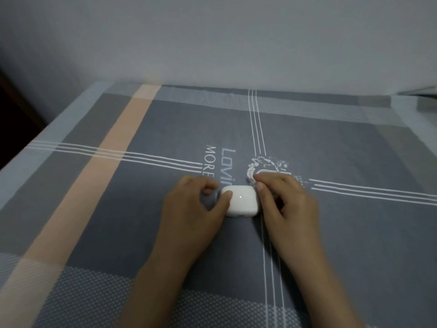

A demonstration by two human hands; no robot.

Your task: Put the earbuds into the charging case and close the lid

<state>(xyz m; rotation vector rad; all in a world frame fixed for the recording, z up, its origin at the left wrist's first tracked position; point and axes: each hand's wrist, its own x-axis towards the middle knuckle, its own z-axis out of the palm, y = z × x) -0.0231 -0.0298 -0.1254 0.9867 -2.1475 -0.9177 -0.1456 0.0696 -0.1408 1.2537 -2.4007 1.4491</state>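
Note:
A white charging case (243, 201) lies flat on the grey patterned cloth, lid closed, with a small white light lit on its face. My left hand (196, 204) sits at its left side, thumb pressed on the case's left front corner, fingers curled behind. My right hand (283, 200) rests against the case's right side with its fingers bent; I cannot tell whether it grips the case. No earbuds are visible outside the case.
The cloth (142, 209) covers a flat surface with an orange stripe (94, 176) at the left, white lines and printed lettering (220, 162). A pale wall (212, 39) stands behind. The surface drops off at the left edge into a dark gap (14, 119).

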